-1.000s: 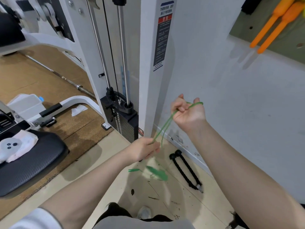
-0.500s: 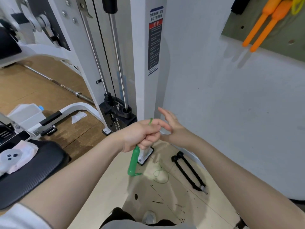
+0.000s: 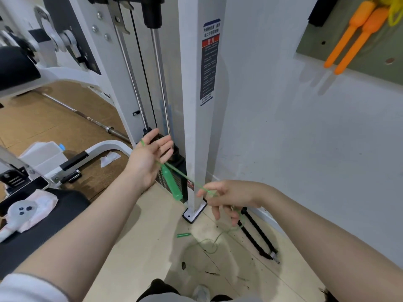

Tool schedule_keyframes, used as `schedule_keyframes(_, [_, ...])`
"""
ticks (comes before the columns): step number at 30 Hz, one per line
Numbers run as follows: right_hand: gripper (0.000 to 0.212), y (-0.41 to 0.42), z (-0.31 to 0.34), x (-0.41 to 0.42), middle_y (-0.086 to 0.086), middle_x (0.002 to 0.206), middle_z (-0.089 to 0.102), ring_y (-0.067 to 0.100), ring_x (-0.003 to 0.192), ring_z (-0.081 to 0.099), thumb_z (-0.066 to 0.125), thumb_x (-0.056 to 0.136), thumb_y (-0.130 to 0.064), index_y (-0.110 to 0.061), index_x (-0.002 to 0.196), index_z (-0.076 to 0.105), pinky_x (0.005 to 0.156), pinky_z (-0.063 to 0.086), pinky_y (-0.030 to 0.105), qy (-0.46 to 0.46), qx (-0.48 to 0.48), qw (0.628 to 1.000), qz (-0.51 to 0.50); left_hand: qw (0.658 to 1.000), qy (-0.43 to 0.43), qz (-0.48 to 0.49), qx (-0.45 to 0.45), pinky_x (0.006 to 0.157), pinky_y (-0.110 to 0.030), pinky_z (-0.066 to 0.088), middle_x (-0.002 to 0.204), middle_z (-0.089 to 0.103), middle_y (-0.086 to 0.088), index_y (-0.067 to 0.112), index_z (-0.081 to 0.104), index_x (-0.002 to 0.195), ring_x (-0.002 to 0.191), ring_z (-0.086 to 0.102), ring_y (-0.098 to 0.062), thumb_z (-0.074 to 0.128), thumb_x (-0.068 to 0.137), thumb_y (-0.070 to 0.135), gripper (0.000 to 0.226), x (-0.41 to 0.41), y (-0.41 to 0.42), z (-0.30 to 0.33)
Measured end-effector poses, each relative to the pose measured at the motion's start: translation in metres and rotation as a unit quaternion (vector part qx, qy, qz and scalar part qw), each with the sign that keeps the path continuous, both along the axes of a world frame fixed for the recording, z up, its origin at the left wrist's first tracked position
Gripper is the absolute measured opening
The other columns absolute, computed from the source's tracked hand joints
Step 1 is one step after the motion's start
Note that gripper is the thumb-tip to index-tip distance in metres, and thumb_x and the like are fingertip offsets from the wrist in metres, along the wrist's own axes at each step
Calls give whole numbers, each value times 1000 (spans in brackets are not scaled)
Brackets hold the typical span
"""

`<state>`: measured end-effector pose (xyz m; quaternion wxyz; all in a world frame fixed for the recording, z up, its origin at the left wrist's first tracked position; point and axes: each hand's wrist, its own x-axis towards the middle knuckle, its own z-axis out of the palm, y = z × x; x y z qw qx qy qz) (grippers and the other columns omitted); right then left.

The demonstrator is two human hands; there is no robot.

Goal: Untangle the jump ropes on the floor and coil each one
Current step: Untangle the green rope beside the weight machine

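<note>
We see a gym corner: beige floor [image 3: 139, 247], scuffed and marked, meeting brown cork-look matting [image 3: 43, 118] at left; plain white wall [image 3: 305, 138] at right. White steel post [image 3: 196, 127] of a cable machine with a warning label, chrome guide rods [image 3: 161, 83], black weight stack behind. Green pegboard [image 3: 370, 51] on the wall carries orange jump-rope handles [image 3: 353, 38]. Black padded bench [image 3: 37, 225] at lower left. Green jump rope [image 3: 185, 176]: thin, glossy plastic cord stretched between the hands. Left hand [image 3: 148, 158] has the cord looped over spread fingers, one green handle [image 3: 171, 182] hanging below the palm. Right hand [image 3: 231, 197] pinches the cord lower down; slack and second handle [image 3: 183, 235] lie on the floor. Black rope attachment [image 3: 257, 234] lies beside the wall.
</note>
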<state>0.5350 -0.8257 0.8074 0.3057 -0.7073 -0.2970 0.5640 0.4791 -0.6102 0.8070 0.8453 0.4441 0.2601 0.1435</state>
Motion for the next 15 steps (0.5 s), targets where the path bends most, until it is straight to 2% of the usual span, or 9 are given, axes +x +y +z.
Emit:
schedule_keyframes(1, [31,2,4,-2,4,71,57,13,41,39,46,98,-20,-27,128,46,48,52,28,-18,3,1000,13,999,30,-7,26,85,-34,51,125,58,-18,8,36,141,99,63,-22,26,99,-4,44,-1,5,-7])
schedule_keyframes(3, [25,9,17,-5,0,63,50,11,45,39,49,96,-23,-25,120,56,45,47,24,-104,42,993,34,992,67,-62,86,82,-36,52,126,57,-18,9,33,142,97,64,-25,25,101,-1,44,-6,3,-20])
schedule_keyframes(6, [12,20,37,0,-5,59,51,4,50,43,59,91,-23,-17,88,69,50,44,21,-186,150,971,-30,966,99,-202,124,52,-28,54,88,69,-13,11,37,135,57,67,-22,27,103,14,33,-12,-16,-24])
schedule_keyframes(7, [12,22,40,4,-11,57,54,0,50,44,61,90,-18,-16,80,68,52,42,16,-191,189,960,-83,953,110,-255,123,40,-22,46,69,67,-12,8,41,129,41,59,-19,27,103,25,33,-13,-23,-22])
schedule_keyframes(9, [17,23,40,15,-14,54,52,0,51,42,63,88,-12,-19,72,62,55,36,13,-201,250,930,-182,917,113,-374,84,31,-11,22,45,51,-7,5,54,112,23,31,-10,23,95,54,61,-13,-33,-15])
schedule_keyframes(11, [18,21,31,25,-7,62,49,8,62,42,63,88,-15,-19,71,59,64,36,20,-203,259,919,-216,859,59,-509,1,32,-7,16,40,44,-3,3,64,100,22,22,-4,24,81,73,84,-12,-38,-3])
schedule_keyframes(13, [14,16,17,29,0,69,49,15,69,43,60,90,-20,-18,76,57,70,36,25,-180,235,932,-208,806,-35,-587,-67,32,-6,24,44,48,-1,2,67,101,24,23,-2,40,81,71,77,-9,-39,6])
schedule_keyframes(14, [13,14,11,27,3,72,50,18,70,43,56,93,-21,-18,80,59,70,36,26,-158,226,939,-204,801,-75,-587,-92,33,-7,28,47,51,0,2,66,106,25,24,-3,49,84,62,66,-8,-40,12])
schedule_keyframes(15, [15,12,6,24,3,71,50,19,68,43,51,96,-21,-20,84,60,68,37,26,-133,222,946,-198,814,-105,-561,-106,32,-7,31,51,53,-1,3,64,112,26,25,-3,56,86,51,56,-5,-41,16])
